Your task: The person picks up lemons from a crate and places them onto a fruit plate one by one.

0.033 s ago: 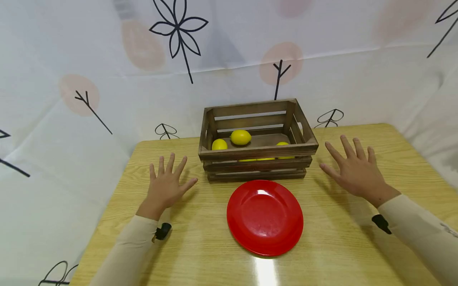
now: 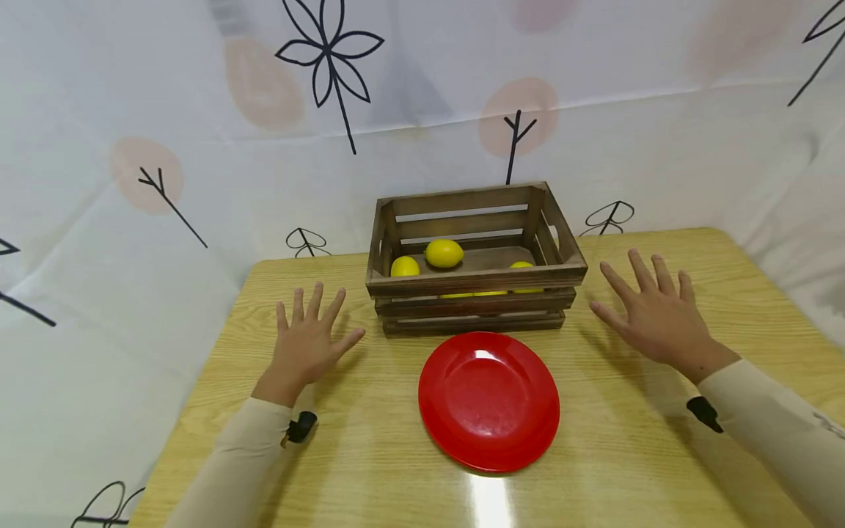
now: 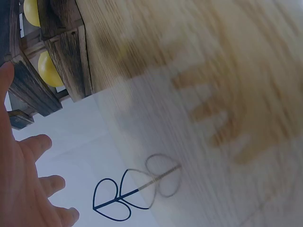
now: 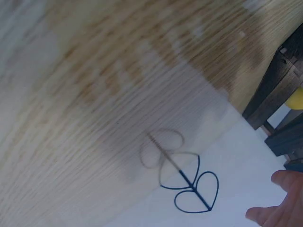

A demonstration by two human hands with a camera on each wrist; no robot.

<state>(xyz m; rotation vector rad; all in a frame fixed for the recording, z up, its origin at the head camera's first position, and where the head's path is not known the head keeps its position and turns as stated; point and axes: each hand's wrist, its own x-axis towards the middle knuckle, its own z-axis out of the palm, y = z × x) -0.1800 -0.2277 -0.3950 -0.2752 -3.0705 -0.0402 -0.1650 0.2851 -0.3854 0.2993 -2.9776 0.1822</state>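
My left hand (image 2: 305, 350) hovers over the table left of the crate, fingers straight and spread, holding nothing. On the other side, my right hand (image 2: 660, 315) is likewise spread and bare, a little right of the crate. Between them stands a brown slatted wooden crate (image 2: 478, 279) with several yellow lemons inside. One lemon (image 2: 444, 253) lies toward the back and another lemon (image 2: 405, 267) at the left; others show partly behind the front slats. In front of the crate sits a red plate (image 2: 488, 403) with nothing on it. Neither hand touches the crate or plate.
All of this is on a light wooden table (image 2: 370, 455). Behind it hangs a white cloth (image 2: 422, 88) printed with black plant drawings and pinkish spots. The crate's back side is close to that cloth. In the left wrist view, the crate's slats (image 3: 71, 61) appear at upper left.
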